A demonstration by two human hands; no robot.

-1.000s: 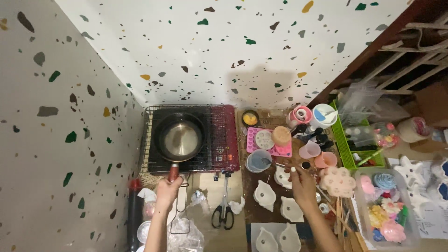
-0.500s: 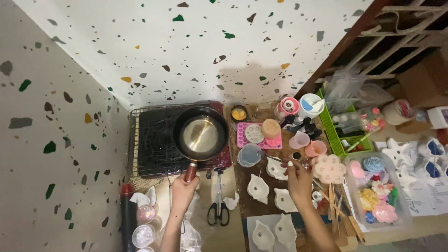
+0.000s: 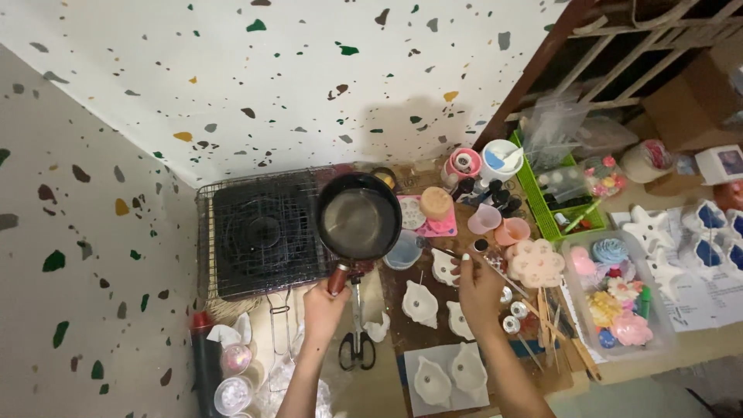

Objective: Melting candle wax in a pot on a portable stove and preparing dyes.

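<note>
Nearest, your left hand was closed round the reddish handle of the small dark saucepan, gripping low on the handle, probably to keep the fingers away from the metal bowl. You held the pan in the air, roughly level, over the right edge of the black stove and partly over the pink mould tray. Its inside looked shiny; whether it held liquid I could not tell.

Your right hand was pinched shut on a thin stick-like tool, the tip angled up and right toward the pale flower-shaped mould. What the tool was could not be made out.

Between your forearms lay the black-handled scissors, flat on the tabletop, blades pointing toward the stove. White leaf-shaped moulds sat in a loose group just beside the right hand, two more on a pale sheet nearer you, each with a wick standing upright, probably so they could be filled from above.

Further out, small pink cups and a clear measuring cup stood near the mould tray, within reach of the pan. A green basket of small bottles sat beyond them by the speckled wall. To the right, a clear box held coloured finished pieces, well apart from the stove.
</note>
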